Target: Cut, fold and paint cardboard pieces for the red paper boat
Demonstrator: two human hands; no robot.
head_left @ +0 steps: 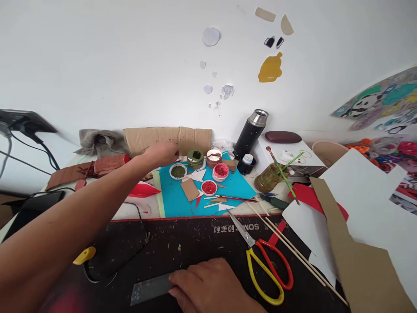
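My left hand reaches across to the back of the desk, in front of an upright piece of brown cardboard. Its fingers are curled in, and whatever they may hold is hidden. Near the front edge my right hand closes on one end of a flat, translucent strip lying on the black desk mat. To the right of that hand lie scissors with one red and one yellow handle. Right of my left hand are a green paint jar and a lid of dark green paint.
Red paint pots, a paintbrush and paper scraps cover a blue sheet. Behind stand a black flask and a jar of murky liquid. Thin sticks, white card and cardboard fill the right. A yellow object lies left.
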